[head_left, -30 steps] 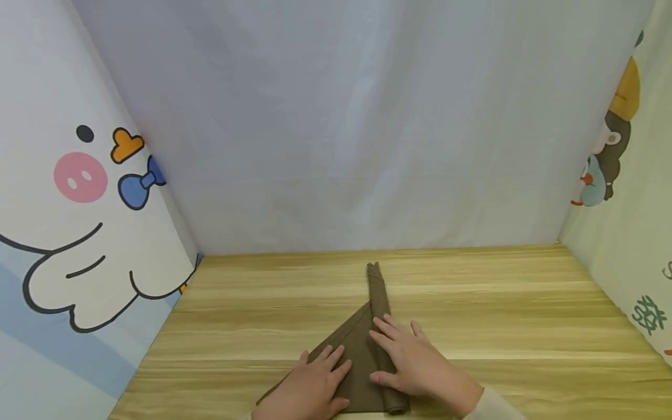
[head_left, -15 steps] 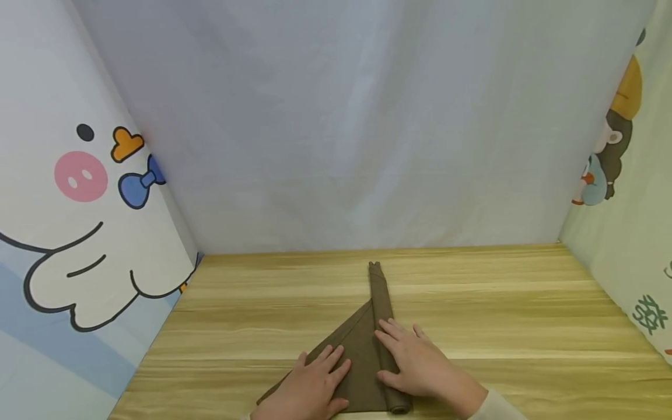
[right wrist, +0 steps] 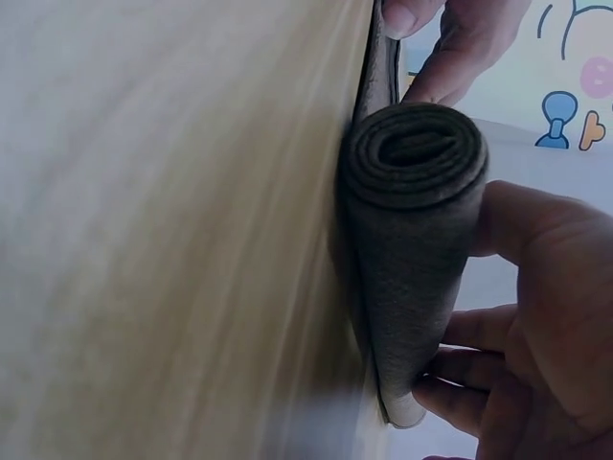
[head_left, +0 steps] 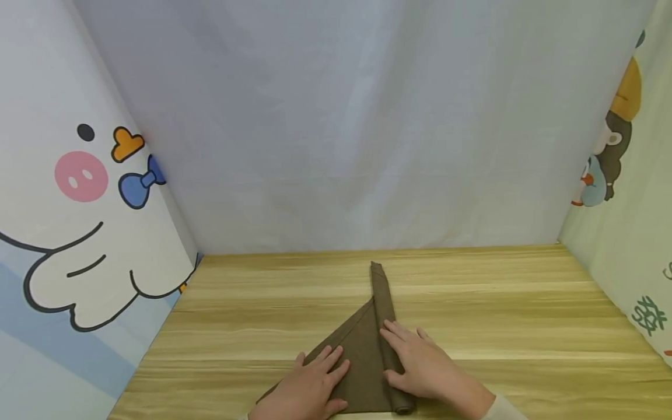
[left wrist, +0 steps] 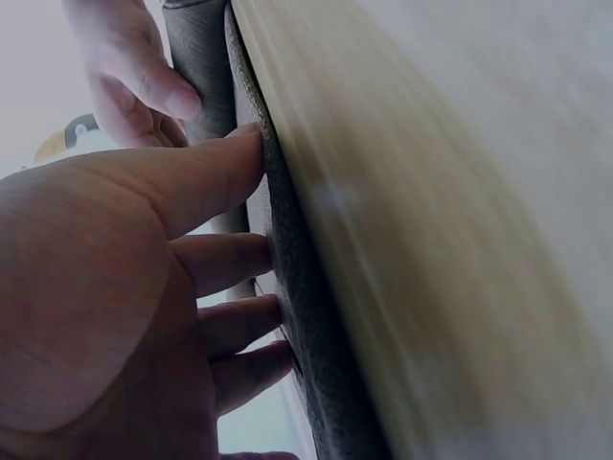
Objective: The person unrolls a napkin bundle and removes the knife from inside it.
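Observation:
A brown cloth [head_left: 362, 373] lies on the wooden table, its left part flat with a slanting folded edge. Its right side is wound into a long roll [head_left: 385, 326] that tapers to a narrow tip at the far end. My left hand [head_left: 310, 385] rests on the flat part, fingers spread and fingertips down on it. On the roll lies my right hand [head_left: 422, 364], with its fingers and thumb along the top. The right wrist view shows the coiled near end of the roll [right wrist: 412, 158] and the right fingertips [right wrist: 450, 398] touching its surface.
The wooden table [head_left: 236, 303] extends around the cloth on both sides and behind it. A pale grey curtain [head_left: 325, 128] hangs at the back. Printed cartoon panels stand at the left [head_left: 84, 245] and right [head_left: 619, 245].
My right hand and the roll have shifted slightly to the right, and the flat part between the hands looks a little wider. My left hand has stayed nearly still.

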The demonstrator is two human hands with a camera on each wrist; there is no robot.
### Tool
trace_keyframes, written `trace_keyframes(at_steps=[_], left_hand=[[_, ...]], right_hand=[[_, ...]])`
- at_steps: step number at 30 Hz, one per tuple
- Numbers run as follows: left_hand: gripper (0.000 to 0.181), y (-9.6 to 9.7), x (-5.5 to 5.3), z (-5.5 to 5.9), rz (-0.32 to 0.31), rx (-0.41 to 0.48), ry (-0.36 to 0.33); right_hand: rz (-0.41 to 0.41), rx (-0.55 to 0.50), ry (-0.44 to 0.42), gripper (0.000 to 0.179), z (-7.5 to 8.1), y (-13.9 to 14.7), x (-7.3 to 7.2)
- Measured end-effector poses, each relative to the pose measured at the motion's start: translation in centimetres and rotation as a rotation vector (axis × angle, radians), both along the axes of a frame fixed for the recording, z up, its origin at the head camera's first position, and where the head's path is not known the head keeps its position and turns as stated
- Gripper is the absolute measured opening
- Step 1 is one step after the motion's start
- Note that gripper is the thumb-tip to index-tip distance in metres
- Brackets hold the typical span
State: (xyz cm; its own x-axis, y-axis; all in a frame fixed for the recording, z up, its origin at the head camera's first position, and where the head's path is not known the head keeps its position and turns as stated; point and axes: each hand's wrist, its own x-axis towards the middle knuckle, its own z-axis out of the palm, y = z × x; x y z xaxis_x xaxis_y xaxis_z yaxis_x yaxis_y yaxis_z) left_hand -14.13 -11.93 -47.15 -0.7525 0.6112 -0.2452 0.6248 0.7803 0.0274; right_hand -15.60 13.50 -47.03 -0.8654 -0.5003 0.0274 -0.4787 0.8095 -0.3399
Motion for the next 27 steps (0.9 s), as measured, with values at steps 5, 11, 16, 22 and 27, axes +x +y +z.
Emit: trace_keyframes(at_steps=[5,11,16,22,27], left_hand=[[0.068,-0.2,-0.2,0.0,0.005,0.005,-0.016],[0.068,-0.5,-0.1,0.1,-0.005,0.01,-0.011],[0.068,-1.0,-0.1,0.1,0.006,0.029,-0.04],[0.068,-1.6,-0.2,0.2,0.018,0.058,-0.071],[0.068,-2.1,-0.1,0.2,0.009,0.072,-0.068]], right_hand=[[0.004,-0.023,-0.022,0.071,0.2,0.3,0.0],[0.009,-0.027,-0.015,0.07,0.2,0.5,0.2],[-0.004,-0.032,0.02,0.069,0.3,0.7,0.2],[-0.011,-0.037,0.033,0.069,0.2,1.1,0.3],[-0.021,-0.057,0.018,0.068,0.1,1.7,0.4]])
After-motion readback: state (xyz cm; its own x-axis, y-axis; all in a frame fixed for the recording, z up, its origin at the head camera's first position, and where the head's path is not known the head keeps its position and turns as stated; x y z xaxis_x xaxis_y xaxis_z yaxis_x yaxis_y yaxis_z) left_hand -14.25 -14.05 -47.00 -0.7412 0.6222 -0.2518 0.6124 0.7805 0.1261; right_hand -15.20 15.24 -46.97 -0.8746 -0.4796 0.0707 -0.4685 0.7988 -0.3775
